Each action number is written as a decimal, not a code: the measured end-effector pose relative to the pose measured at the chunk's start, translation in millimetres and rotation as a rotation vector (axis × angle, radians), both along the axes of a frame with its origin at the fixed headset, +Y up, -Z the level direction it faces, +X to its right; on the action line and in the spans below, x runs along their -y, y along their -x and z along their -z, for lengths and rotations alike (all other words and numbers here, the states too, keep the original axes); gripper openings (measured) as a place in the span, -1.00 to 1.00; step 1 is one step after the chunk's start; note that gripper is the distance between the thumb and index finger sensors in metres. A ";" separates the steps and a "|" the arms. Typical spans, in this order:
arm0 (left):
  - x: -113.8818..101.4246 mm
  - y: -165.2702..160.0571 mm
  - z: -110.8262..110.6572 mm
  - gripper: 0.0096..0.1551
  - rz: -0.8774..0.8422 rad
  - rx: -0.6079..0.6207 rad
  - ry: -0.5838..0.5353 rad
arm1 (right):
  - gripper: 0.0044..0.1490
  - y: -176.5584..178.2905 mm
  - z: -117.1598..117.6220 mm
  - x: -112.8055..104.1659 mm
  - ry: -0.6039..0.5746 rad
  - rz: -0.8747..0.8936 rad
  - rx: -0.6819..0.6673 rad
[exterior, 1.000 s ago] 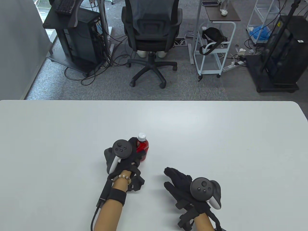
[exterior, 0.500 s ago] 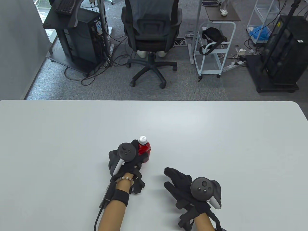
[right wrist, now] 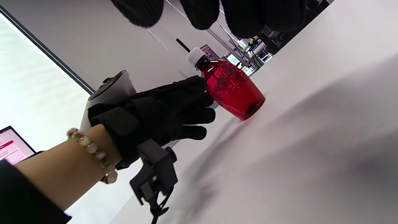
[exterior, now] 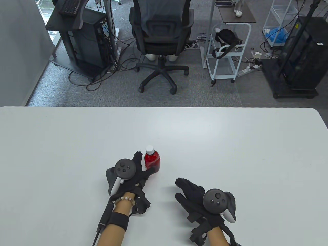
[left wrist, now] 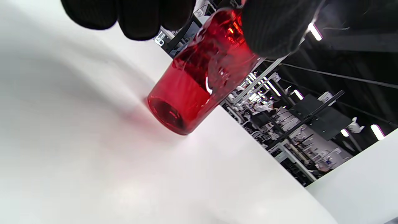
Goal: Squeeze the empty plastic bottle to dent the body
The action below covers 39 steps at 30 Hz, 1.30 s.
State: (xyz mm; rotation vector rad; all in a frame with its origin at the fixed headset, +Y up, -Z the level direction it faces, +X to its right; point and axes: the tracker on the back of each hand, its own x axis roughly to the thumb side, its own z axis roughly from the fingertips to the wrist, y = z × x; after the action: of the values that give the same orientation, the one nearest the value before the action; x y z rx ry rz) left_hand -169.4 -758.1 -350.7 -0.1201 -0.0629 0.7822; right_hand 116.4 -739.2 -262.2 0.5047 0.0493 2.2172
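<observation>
Left hand (exterior: 133,171) has pulled back off the red bottle (exterior: 152,161), fingers spread, thumb just touching its side; bottle upright on white table (exterior: 230,143); right hand (exterior: 197,198) rests flat, fingers loose.

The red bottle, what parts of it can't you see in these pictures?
- Table view: the lower left side of the red bottle is hidden behind the left hand.
- Left wrist view: the cap and neck are cut off by the top edge and covered by gloved fingers.
- Right wrist view: the side facing the left hand is hidden by its fingers.
- Any dent: too small and glary to tell.
</observation>
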 end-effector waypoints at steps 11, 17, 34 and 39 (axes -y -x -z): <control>-4.9 15.2 -51.4 0.07 -0.132 0.054 -0.115 | -0.15 -0.1 -1.5 1.0 -0.019 -0.006 0.013; -9.3 16.9 -62.0 0.05 -0.094 0.083 -0.157 | -0.15 0.6 -1.9 1.8 -0.026 -0.011 0.017; 1.1 2.2 -58.9 0.08 0.108 0.236 0.072 | -0.14 -0.5 -0.8 10.7 -0.003 -0.145 0.104; 4.4 6.4 -57.3 0.08 0.100 0.226 0.095 | -0.12 -0.5 -0.7 13.1 0.034 -0.190 0.117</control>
State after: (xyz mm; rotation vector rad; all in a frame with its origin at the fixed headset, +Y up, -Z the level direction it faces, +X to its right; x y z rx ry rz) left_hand -175.9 -762.5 -293.3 -0.2994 -0.2327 0.6691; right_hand 116.8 -752.3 -261.5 0.3636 0.0753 2.4230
